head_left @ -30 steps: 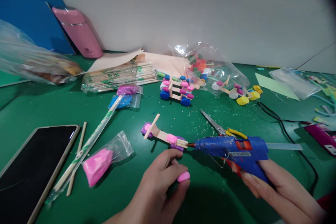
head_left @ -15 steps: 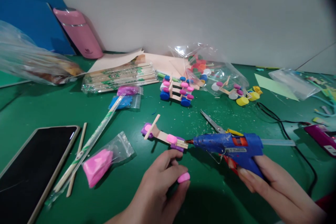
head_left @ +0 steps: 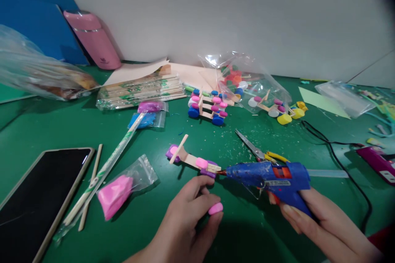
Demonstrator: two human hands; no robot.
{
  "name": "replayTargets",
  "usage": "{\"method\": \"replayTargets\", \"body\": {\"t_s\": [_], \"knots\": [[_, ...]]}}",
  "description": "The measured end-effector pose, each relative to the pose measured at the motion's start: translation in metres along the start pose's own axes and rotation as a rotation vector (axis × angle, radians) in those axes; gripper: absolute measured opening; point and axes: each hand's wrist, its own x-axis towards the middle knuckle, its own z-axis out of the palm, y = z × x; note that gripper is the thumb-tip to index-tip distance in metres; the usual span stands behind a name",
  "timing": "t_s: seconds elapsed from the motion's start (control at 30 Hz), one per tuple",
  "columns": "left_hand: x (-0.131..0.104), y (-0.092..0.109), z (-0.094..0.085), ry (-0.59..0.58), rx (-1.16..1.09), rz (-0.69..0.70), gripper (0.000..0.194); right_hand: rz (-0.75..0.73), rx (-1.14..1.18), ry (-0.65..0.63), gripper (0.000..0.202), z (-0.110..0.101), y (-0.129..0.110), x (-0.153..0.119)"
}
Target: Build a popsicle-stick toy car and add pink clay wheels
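Observation:
My right hand (head_left: 311, 218) grips a blue hot glue gun (head_left: 265, 175) by its handle. The gun's nozzle touches or hovers right at the ends of short wooden sticks (head_left: 213, 168) on a small craft model (head_left: 191, 160). That model has a flat wooden body, purple and pink clay pieces and a crosswise stick at its far end. My left hand (head_left: 191, 213) pinches a pink clay piece (head_left: 215, 208) between thumb and finger, and its index finger rests against the model's near end. Behind the gun lie scissors (head_left: 253, 148) with yellow handles, partly covered by it.
A phone (head_left: 43, 201), loose sticks, a bag of pink clay (head_left: 115, 195) and bagged chopsticks (head_left: 140, 92) lie left. Finished-looking models (head_left: 208, 107) stand at the back beside a clear plastic bag (head_left: 262, 78). A black cord (head_left: 342, 160) runs along the right, and a pink flask (head_left: 92, 41) leans behind.
The glue gun has dropped slightly, its nozzle now lower at the stick ends. More of the scissors' yellow handles shows. My left hand has stayed almost still.

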Motion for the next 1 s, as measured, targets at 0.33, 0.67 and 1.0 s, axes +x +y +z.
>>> {"method": "replayTargets", "body": {"t_s": [0.33, 0.67, 1.0], "knots": [[0.0, -0.001, -0.001, 0.004, 0.014, 0.012, 0.016, 0.041, -0.061, 0.054, 0.02, 0.002, 0.011, -0.005], [0.0, -0.003, 0.001, 0.018, 0.006, 0.022, 0.016, -0.014, -0.14, 0.006, 0.021, -0.003, 0.026, 0.006], [-0.001, -0.002, 0.0, 0.001, 0.006, 0.008, 0.016, -0.023, -0.148, -0.032, 0.025, 0.0, 0.004, 0.008]]}}
